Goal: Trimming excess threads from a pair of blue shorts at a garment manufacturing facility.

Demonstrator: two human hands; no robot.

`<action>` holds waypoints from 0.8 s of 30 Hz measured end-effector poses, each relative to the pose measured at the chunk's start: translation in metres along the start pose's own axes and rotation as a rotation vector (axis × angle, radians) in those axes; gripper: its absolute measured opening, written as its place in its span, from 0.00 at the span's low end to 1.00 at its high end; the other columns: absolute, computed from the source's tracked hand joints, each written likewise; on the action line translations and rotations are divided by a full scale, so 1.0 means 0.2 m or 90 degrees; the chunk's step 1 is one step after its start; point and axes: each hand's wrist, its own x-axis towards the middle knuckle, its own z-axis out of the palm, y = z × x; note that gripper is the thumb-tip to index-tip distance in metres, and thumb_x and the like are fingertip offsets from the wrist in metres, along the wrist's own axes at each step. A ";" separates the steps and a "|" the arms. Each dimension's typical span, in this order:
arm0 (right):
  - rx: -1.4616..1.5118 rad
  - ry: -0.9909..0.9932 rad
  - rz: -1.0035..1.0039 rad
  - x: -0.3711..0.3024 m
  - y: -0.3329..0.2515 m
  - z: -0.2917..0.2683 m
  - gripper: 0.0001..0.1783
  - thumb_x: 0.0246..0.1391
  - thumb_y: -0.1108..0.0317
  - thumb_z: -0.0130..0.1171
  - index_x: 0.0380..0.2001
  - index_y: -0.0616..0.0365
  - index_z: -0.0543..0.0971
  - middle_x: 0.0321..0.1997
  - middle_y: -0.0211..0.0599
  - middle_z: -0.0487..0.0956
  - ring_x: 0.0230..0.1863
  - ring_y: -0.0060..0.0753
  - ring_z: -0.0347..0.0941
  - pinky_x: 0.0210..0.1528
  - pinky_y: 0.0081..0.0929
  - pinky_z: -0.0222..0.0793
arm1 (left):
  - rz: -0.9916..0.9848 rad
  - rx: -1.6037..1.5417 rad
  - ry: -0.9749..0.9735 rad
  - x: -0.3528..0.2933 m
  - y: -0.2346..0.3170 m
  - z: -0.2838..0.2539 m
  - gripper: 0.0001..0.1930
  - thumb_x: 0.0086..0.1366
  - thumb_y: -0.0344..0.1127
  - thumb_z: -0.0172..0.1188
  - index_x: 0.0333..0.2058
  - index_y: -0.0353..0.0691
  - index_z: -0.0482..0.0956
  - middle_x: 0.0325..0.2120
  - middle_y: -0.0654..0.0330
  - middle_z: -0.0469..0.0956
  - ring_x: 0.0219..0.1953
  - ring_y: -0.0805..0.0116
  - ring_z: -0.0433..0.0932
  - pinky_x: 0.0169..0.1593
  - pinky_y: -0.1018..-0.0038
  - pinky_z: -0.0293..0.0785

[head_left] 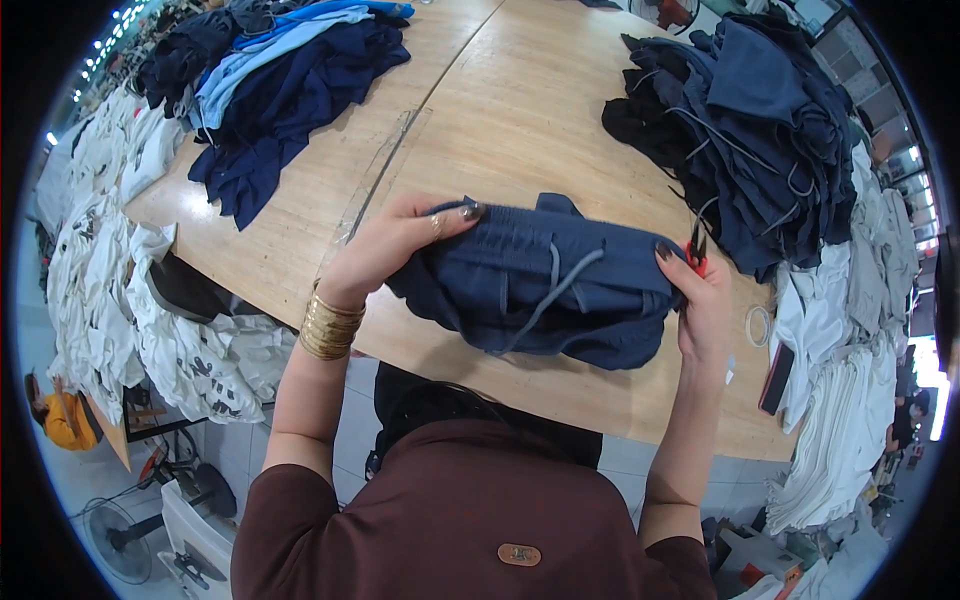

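Navy drawstring pants (540, 285) hang bunched over the near part of the table, their elastic waistband upward. A grey-blue cord dangles at the front; the leg length is hidden in the folds. My left hand (410, 235) grips the left end of the waistband, thumb on top. At the other end, my right hand (700, 295) is closed on the waistband. Small thread snips (697, 255) with red handles and dark blades are tucked in that same hand, blades pointing away from me.
A tall heap of dark navy garments (760, 130) sits at the far right, and blue and black clothes (290, 110) lie far left. White garments (215, 360) crowd the left side; a white stack (835, 430) stands right. A tape roll (758, 326) rests near the table's (500, 130) right edge.
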 end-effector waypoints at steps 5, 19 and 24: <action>-0.563 0.019 -0.162 0.18 0.30 0.05 0.09 0.48 0.65 0.60 0.30 0.59 0.78 0.20 0.38 0.74 0.26 0.33 0.74 0.30 0.25 0.66 | 0.137 0.490 0.123 0.23 -0.23 -0.04 0.14 0.60 0.39 0.56 0.37 0.34 0.77 0.28 0.50 0.78 0.31 0.59 0.76 0.37 0.72 0.71; -0.694 0.016 0.076 -0.11 0.61 -0.02 0.29 0.47 0.45 0.59 0.14 0.65 0.74 0.10 0.45 0.68 0.13 0.43 0.64 0.21 0.30 0.61 | -0.324 0.235 0.016 -0.20 -0.56 0.09 0.24 0.64 0.49 0.51 0.26 0.29 0.76 0.13 0.57 0.75 0.14 0.74 0.76 0.18 0.81 0.70; -0.393 0.033 -0.123 -0.07 0.67 0.09 0.16 0.49 0.64 0.60 0.18 0.66 0.73 0.15 0.43 0.72 0.18 0.31 0.70 0.25 0.23 0.64 | -0.286 -0.137 -0.009 -0.07 -0.82 0.24 0.25 0.66 0.49 0.48 0.37 0.26 0.74 0.23 0.51 0.79 0.21 0.68 0.78 0.28 0.77 0.75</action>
